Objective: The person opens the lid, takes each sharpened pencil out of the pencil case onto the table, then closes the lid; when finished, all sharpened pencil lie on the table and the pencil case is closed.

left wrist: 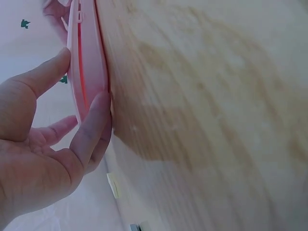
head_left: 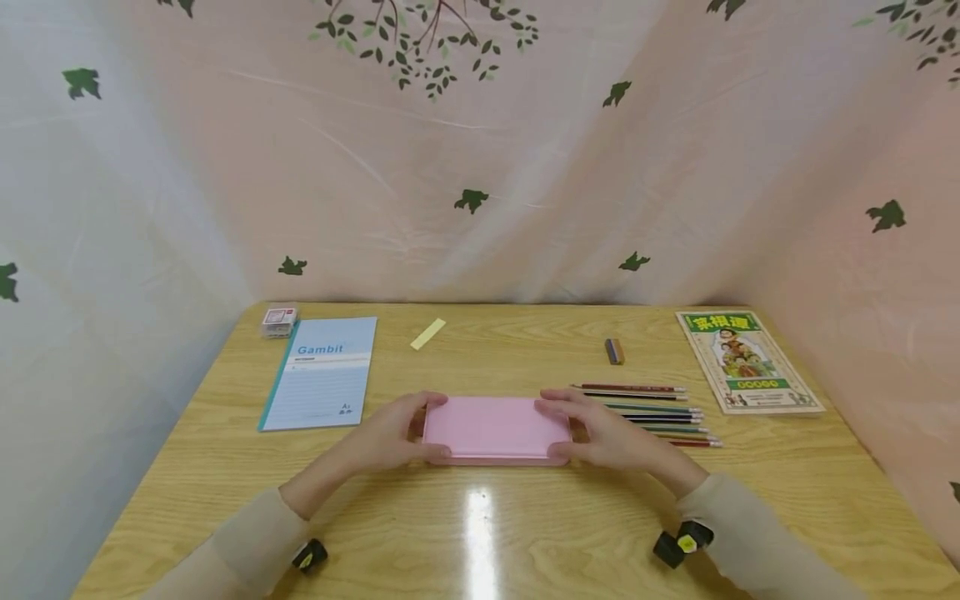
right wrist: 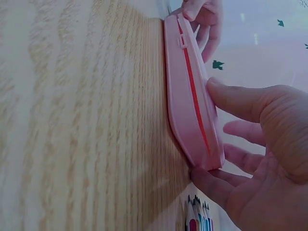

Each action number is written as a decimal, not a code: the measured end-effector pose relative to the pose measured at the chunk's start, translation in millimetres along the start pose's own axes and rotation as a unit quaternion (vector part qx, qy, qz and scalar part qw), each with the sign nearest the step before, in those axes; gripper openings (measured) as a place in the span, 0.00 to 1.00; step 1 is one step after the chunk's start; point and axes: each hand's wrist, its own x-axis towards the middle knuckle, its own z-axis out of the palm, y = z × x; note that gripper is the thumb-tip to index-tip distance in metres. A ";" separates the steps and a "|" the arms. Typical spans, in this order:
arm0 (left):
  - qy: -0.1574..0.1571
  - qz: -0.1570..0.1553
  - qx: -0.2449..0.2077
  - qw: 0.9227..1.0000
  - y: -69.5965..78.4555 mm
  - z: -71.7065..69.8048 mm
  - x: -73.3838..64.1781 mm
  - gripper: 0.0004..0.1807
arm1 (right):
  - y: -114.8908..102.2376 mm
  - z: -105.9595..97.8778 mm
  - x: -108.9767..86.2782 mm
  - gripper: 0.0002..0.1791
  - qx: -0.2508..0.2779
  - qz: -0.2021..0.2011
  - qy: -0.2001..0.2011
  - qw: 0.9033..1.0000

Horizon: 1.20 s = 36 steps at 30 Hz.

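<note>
A pink pencil case [head_left: 498, 429] lies flat on the table in front of me, its long side facing me. My left hand [head_left: 399, 430] grips its left end, thumb at the near edge and fingers about the far corner. At the other end my right hand [head_left: 600, 429] holds it the same way. In the right wrist view a small latch and a thin red line show along the seam of the pencil case [right wrist: 180, 91]. The lid lies down over the body; what is inside is hidden.
Several pencils [head_left: 652, 418] lie just right of the case, partly behind my right hand. A Gambit notebook [head_left: 322, 383] and a small white box [head_left: 280, 321] lie left. Farther back are a yellow paper strip [head_left: 428, 334], a small dark block [head_left: 614, 352] and an illustrated booklet [head_left: 746, 367].
</note>
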 end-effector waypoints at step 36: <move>0.026 -0.014 0.048 0.998 0.6 -4.5 -7.9 0.48 | -13.0 -1.5 3.8 0.41 -0.067 0.021 -0.007 0.998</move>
